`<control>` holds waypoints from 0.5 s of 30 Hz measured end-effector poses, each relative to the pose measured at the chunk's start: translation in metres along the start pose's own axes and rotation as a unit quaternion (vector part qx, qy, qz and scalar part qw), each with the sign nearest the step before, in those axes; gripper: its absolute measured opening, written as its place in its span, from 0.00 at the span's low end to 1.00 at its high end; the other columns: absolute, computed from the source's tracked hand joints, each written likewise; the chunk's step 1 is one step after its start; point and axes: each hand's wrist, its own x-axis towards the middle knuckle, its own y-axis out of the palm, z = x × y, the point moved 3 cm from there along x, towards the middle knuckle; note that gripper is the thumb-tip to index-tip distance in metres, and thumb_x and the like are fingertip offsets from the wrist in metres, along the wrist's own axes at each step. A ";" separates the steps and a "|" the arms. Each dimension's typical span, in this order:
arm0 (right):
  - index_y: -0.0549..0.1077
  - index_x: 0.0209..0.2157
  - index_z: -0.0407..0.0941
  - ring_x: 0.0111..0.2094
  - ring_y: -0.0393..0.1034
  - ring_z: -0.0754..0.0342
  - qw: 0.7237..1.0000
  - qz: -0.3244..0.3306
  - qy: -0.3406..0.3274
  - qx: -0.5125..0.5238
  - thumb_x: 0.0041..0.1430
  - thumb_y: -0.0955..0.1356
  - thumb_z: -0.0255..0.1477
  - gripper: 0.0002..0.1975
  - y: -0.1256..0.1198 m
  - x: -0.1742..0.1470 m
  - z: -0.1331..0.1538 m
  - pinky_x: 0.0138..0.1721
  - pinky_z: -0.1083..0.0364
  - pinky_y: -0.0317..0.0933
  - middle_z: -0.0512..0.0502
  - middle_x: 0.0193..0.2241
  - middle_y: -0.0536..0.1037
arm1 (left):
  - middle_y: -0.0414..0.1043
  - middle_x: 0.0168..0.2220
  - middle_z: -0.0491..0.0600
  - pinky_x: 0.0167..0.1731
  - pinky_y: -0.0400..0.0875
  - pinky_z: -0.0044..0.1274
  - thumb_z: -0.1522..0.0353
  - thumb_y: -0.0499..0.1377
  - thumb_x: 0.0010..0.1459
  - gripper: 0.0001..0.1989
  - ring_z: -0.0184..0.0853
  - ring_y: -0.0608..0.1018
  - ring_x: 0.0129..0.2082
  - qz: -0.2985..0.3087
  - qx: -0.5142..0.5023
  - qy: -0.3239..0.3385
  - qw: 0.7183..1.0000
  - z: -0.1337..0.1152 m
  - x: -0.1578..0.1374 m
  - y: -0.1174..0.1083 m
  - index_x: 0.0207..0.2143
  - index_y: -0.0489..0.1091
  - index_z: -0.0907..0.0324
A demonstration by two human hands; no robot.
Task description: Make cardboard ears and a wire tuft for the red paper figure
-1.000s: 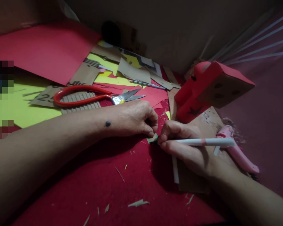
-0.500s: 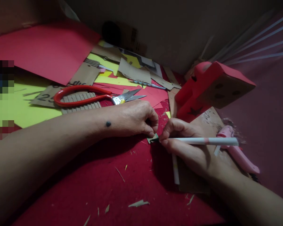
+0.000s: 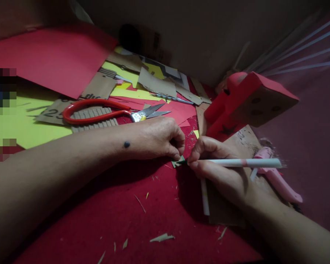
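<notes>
My right hand [image 3: 217, 157] grips a white marker [image 3: 247, 162] with a dark green tip, held nearly level. Its tip touches a tiny piece of cardboard [image 3: 178, 164] that carries dark green marks. With curled fingers, my left hand [image 3: 165, 137] pins this piece to the red cloth by its upper edge. Just beyond my left wrist lie scissors with red handles [image 3: 99, 102], their blades parted. A white stick [image 3: 204, 198] pokes out from beneath my right hand.
A red box-shaped figure [image 3: 236, 106] stands behind my right hand, and a pink glue gun [image 3: 280, 179] lies to its right. Red paper [image 3: 55, 58], yellow paper [image 3: 41, 128] and cardboard scraps [image 3: 156, 84] cover the back left. Small trimmings dot the red cloth [image 3: 112, 212].
The marker's rear end has shifted slightly up and right, and my right fingers have moved a little with it. My left hand stays on the cardboard piece.
</notes>
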 end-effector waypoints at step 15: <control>0.67 0.24 0.43 0.20 0.57 0.62 1.000 0.021 -0.007 -0.006 0.46 0.65 0.19 0.05 -0.001 -0.002 -0.004 0.19 0.61 0.49 0.55 0.20 0.67 | 0.75 0.26 0.43 0.29 0.59 0.21 0.71 0.61 0.50 0.04 0.29 0.72 0.27 0.000 -0.012 -0.007 1.000 0.000 0.001 0.000 0.27 0.76 0.57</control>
